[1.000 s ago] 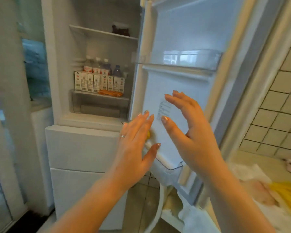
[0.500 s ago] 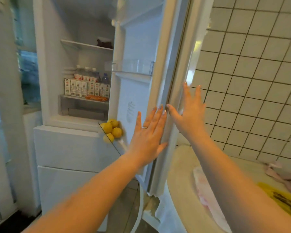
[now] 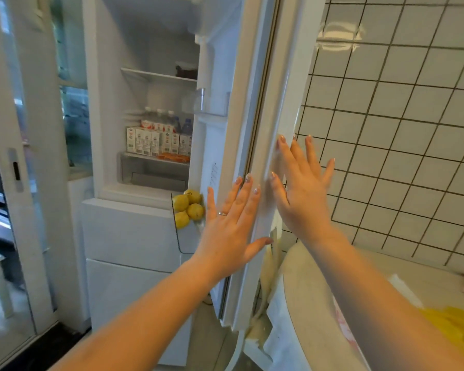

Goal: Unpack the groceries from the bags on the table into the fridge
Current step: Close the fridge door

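With lemons (image 3: 188,207) binned just left of the flat left hand (image 3: 232,231), the fridge door (image 3: 255,156) is being shut by both open palms, right hand (image 3: 303,194) too; a steady push is needed next.

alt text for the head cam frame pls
Both hands, left hand and right hand, lie flat with straight fingers on the edge of the open fridge door. Lemons sit in its lower bin; cartons line a shelf inside.

I see soft daylight, a bright glare on the wall tiles (image 3: 338,36) at upper right, blurred hands, and bent edges.
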Tool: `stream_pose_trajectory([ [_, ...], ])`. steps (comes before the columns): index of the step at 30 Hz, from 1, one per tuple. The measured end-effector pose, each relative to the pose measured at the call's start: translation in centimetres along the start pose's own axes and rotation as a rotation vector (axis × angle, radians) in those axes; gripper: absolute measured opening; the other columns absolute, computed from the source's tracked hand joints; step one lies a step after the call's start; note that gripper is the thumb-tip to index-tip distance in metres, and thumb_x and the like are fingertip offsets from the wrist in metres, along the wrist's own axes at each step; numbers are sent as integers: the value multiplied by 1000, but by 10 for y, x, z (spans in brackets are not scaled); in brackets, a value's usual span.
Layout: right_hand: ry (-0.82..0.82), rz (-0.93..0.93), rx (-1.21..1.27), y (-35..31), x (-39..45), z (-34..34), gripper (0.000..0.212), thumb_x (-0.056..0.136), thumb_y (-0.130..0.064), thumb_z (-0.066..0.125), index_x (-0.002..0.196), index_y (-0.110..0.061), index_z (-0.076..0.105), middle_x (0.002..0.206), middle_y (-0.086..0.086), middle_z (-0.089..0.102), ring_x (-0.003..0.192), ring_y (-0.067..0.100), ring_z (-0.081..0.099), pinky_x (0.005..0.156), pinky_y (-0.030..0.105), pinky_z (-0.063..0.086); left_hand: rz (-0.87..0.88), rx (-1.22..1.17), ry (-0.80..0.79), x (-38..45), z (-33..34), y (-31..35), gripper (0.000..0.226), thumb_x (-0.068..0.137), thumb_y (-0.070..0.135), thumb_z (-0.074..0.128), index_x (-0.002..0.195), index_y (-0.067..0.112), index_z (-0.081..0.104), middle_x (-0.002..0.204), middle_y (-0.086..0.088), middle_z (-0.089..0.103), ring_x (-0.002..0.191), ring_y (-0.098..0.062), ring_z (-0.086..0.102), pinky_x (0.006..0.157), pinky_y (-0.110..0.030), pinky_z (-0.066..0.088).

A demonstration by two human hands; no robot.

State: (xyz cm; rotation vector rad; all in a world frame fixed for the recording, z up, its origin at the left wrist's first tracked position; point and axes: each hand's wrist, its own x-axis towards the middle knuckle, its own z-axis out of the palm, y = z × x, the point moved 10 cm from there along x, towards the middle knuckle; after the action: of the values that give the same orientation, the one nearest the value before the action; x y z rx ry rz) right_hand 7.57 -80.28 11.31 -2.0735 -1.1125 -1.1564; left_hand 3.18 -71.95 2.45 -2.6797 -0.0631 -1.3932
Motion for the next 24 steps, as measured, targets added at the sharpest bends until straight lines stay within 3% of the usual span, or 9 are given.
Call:
stream_pose_trajectory([
  [3, 18, -144, 3, -36, 2, 14, 56, 97, -43, 29, 148, -28, 12, 155, -3, 12, 145, 16, -4, 112, 57, -7, -30, -36, 42, -17, -15, -31, 90, 88, 67, 30, 148, 14, -13, 156, -12, -4, 145, -27, -4, 110, -62, 2],
  [9, 55, -405, 28, -121, 20, 55, 58, 97, -47, 37, 147, -22, 18, 155, 12, 15, 145, 28, 3, 111, 64, 1, -116, 5, 112, -55, -53, -113, 90, 88, 62, 37, 148, 16, -13, 156, -5, -12, 145, -29, 1, 111, -62, 0],
  [14, 147, -547, 124, -198, 43, 92, 60, 94, -50, 46, 143, -21, 29, 153, 17, 21, 143, 32, 9, 110, 66, 6, -262, 93, 91, -84, -79, -189, 80, 91, 49, 38, 149, 15, -6, 157, -5, -2, 145, -25, 0, 111, -61, 4],
  [18, 179, -595, 198, -254, 65, 134, 60, 92, -48, 51, 142, -19, 36, 152, 16, 23, 143, 32, 12, 110, 66, 6, -357, 152, 53, -103, -90, -254, 77, 89, 37, 43, 149, 13, 0, 156, -6, 3, 145, -24, 2, 115, -51, 4],
  [24, 136, -718, 111, -313, 102, 211, 72, 84, -44, 63, 143, -14, 36, 153, 13, 24, 143, 30, 14, 110, 65, 6, -458, 128, 4, -113, -94, -358, 73, 91, 33, 46, 148, 14, 5, 156, 2, 4, 145, -18, 1, 117, -35, 7],
])
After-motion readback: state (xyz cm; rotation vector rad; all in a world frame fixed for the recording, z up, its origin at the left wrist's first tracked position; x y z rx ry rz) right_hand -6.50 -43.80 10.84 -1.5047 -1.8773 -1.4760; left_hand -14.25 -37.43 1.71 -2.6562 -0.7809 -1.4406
